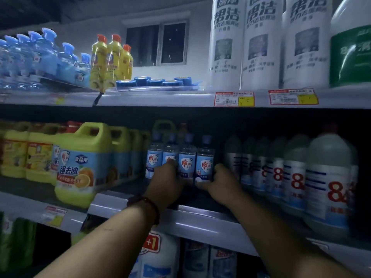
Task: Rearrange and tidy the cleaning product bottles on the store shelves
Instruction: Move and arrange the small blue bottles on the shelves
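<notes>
1 head-worn wide-angle camera faces the shelving near and head-on, roughly level with the middle shelf [200,219].

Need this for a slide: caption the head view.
Left hand and right hand grip small blue-capped bottles on the middle shelf, between yellow jugs and white bottles.

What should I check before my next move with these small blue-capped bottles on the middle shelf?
1. Grip of left hand on the small bottles: ok.
2. Grip of right hand on the rightmost one, near its base: ok.
3. All four upright, labels forward: ok.
4. Room on the right: not ok, grey bottles sit close beside the right hand.
5. Bare shelf in front, toward the yellow jug: ok.
6. Depth behind the row: cannot tell, too dark.
</notes>
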A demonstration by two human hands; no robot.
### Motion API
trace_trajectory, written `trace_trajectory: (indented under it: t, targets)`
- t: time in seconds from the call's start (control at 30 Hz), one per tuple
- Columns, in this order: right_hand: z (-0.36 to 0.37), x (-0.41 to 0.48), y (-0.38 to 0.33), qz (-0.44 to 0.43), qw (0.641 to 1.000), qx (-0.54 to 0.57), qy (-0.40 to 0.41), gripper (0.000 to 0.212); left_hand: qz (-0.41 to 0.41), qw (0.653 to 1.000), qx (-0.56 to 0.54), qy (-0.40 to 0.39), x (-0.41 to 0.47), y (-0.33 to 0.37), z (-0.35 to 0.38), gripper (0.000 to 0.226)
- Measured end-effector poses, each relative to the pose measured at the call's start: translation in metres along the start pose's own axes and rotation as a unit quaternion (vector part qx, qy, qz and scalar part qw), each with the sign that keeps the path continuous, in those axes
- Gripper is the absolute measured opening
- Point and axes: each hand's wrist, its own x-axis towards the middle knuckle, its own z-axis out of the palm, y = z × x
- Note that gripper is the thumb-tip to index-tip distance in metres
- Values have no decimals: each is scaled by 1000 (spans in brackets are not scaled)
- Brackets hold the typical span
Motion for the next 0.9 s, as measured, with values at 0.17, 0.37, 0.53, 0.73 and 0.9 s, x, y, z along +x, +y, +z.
trace_trajectory:
  t: [0.17, 0.37, 0.53, 0.73, 0.9]
  targets:
    - [4, -2, 3, 9, 1000, -11, 9, 48, -27, 997, 69, 26, 0, -10, 9, 32]
    - [4, -5, 4, 7, 999, -41, 20, 48, -66, 995, 65, 22, 4, -10, 12, 41]
    - [5, -4, 2, 13, 998, -48, 27, 43, -78, 994, 68, 18, 8, -9, 11, 42]
    - [5, -7, 1, 9, 999, -49, 21, 44, -65, 995, 74, 28, 6, -11, 11, 35]
    - [5, -8, 0, 13, 999, -43, 29, 45, -61, 996, 67, 19, 7, -12, 11, 28]
